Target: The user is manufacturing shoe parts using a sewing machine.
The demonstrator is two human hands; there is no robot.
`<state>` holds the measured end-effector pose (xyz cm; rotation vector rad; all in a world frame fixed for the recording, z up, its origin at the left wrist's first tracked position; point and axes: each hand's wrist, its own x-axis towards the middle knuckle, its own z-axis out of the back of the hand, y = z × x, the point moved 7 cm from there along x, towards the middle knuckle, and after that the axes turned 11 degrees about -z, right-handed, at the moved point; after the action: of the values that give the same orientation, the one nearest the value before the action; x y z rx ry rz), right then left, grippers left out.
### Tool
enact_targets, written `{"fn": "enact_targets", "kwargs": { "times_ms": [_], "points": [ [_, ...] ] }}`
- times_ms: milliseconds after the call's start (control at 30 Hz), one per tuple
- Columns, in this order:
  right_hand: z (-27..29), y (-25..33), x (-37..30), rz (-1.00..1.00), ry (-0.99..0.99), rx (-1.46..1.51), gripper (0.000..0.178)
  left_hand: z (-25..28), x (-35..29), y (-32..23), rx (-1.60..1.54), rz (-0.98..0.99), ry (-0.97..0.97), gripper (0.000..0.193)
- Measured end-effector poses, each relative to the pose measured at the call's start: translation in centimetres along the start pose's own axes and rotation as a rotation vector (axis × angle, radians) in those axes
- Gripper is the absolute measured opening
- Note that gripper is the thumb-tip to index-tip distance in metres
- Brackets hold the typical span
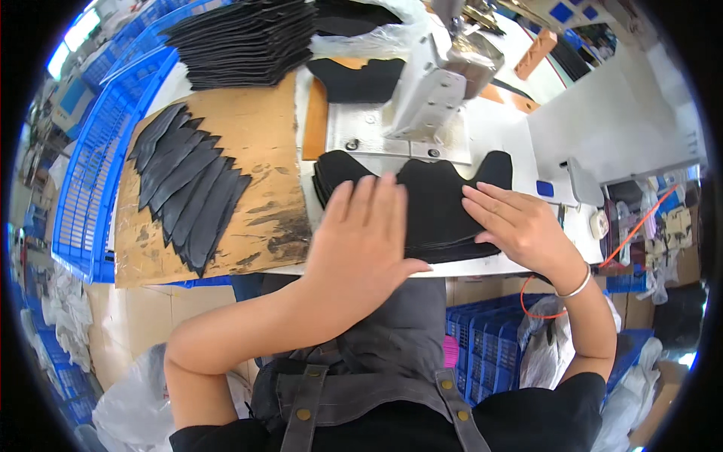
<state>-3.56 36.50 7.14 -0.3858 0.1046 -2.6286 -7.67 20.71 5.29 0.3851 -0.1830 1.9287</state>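
Observation:
A pile of black, curved-edged fabric pieces [433, 196] lies at the near edge of the white table, in front of a white sewing machine [431, 102]. Over its left part is my left hand [360, 233], fingers stretched out and palm down; whether it touches the pile I cannot tell. On the right side of the pile rests my right hand [520, 224], its fingers extended flat over the top piece. Behind the pile, left of the machine head, another black fabric piece [360, 79] lies on the machine bed.
A stained brown board [260, 143] at the left carries fanned-out dark pieces [188, 184]. Behind it rises a tall stack of black pieces [241, 45]. A blue crate [105, 166] stands at far left. Below the table at right are blue crates [489, 339] and an orange cord [527, 305].

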Motion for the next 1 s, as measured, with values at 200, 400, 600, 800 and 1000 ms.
{"fn": "enact_targets", "kwargs": {
  "times_ms": [200,400,600,800,1000],
  "points": [
    [1.4,1.1,0.5,0.106,-0.133,-0.176,0.038,-1.2,0.9,-0.1,-0.051,-0.102,-0.127,0.066],
    [4.5,3.3,2.2,0.056,-0.339,-0.187,0.042,6.2,0.2,2.4,0.175,-0.07,-0.153,0.043],
    [1.7,2.1,1.1,-0.143,-0.368,0.18,0.062,8.7,-1.8,12.4,0.407,0.172,-0.416,0.029],
    [-1.5,4.1,1.6,-0.188,-0.251,0.273,0.048,0.0,9.8,15.5,0.363,0.084,-0.368,0.017],
    [-2.0,5.5,2.0,-0.203,-0.168,0.307,0.042,-7.5,11.1,15.6,-0.046,-0.166,-0.264,0.055]
  ]
}}
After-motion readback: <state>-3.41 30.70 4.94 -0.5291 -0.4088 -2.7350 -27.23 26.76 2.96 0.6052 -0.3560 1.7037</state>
